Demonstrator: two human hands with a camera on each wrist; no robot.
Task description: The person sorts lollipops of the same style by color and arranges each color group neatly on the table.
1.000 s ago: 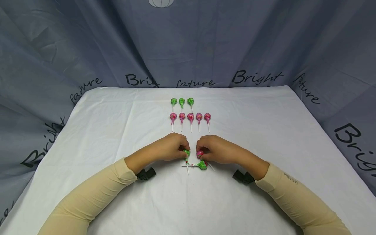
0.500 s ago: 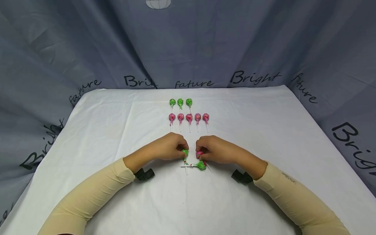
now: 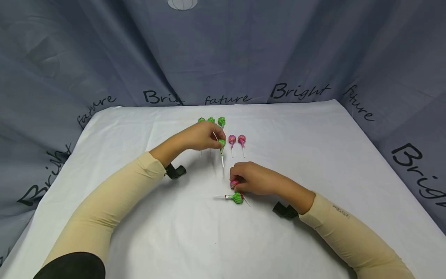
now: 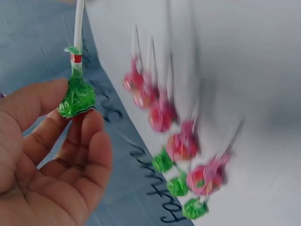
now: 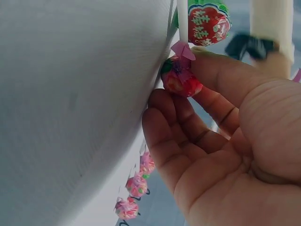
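Observation:
My left hand (image 3: pixel 201 135) pinches a green-wrapped lollipop (image 4: pixel 77 96) by its candy head, thumb on one side and fingers on the other. It hangs over the pink row, its stick pointing toward the near side. Lower down, the fingers of my right hand (image 3: pixel 256 178) grip a pink lollipop (image 5: pixel 181 80) by the head, close to the white cloth. Just in front of that hand another green lollipop (image 3: pixel 238 198) lies sideways, stick to the left. In the head view my left hand hides part of both rows behind it.
Green lollipops (image 3: pixel 221 121) line the back of the white tablecloth (image 3: pixel 313 155). Before them runs a row of several pink lollipops (image 3: pixel 242 139), sticks toward the near side. A grey curtain (image 3: pixel 230 50) with lettering closes off the far edge.
My left hand has lifted the green lollipop from beside the sideways one and carried it away from me, to the pink row. My right hand stays on the pink lollipop.

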